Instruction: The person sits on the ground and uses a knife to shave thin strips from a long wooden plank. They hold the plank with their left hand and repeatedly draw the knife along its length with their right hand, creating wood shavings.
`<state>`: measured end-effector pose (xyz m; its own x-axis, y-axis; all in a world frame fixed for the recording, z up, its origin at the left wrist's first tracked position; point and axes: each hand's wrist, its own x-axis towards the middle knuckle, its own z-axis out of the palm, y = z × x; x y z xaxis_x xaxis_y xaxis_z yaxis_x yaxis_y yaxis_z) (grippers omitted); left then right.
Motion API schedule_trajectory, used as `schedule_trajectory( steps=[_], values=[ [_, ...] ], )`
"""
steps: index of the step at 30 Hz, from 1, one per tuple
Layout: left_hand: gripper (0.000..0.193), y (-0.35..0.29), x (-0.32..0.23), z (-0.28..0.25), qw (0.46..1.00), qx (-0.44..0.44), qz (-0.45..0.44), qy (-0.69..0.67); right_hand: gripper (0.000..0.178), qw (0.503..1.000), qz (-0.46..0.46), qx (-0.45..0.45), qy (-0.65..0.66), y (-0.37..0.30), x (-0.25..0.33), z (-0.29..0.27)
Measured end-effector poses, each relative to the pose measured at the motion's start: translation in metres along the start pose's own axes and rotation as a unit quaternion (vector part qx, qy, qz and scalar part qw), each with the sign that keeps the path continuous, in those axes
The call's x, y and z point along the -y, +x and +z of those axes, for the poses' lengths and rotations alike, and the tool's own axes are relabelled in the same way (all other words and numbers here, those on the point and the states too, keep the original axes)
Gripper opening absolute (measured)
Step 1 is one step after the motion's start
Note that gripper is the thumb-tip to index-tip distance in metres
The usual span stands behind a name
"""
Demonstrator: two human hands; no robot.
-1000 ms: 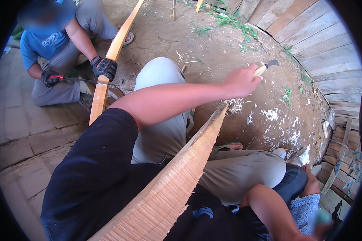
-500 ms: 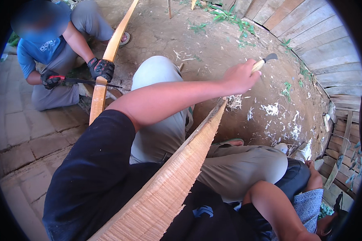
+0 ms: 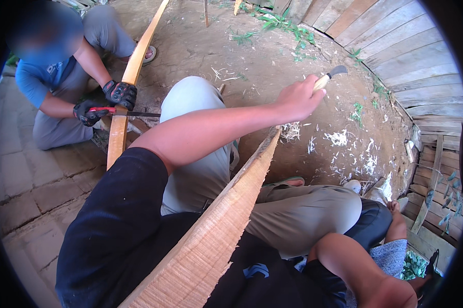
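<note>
Dirt floor (image 3: 190,49); left hand (image 3: 297,98) grips knife (image 3: 322,81), wall (image 3: 396,51) well apart.

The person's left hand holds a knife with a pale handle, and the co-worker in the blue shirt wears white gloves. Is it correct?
Not quite: the head view shows that the co-worker in the blue shirt wears mainly black gloves, not white. The left hand does hold the pale-handled knife.

Soft daylight; dark, bent edges
</note>
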<state>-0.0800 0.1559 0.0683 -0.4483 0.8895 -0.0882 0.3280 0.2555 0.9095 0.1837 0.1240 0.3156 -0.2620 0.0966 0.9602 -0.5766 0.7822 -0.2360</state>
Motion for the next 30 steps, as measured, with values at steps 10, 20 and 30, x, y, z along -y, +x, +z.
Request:
schedule_trajectory(
  steps=[10, 20, 30],
  values=[
    [0.037, 0.002, -0.009, 0.01, 0.999, 0.032, 0.001, -0.019, 0.035, 0.714, 0.679, -0.13, -0.111, -0.143, -0.241, 0.043],
    [0.037, 0.015, 0.035, 0.033, 0.982, 0.151, 0.005, 0.11, 0.027, 0.566, 0.798, -0.119, 0.171, -0.259, -0.284, 0.078],
    [0.029, -0.001, 0.056, 0.02, 0.87, 0.33, 0.069, 0.359, 0.029, 0.443, 0.658, 0.546, -0.269, -0.335, -0.283, 0.052]
  ],
)
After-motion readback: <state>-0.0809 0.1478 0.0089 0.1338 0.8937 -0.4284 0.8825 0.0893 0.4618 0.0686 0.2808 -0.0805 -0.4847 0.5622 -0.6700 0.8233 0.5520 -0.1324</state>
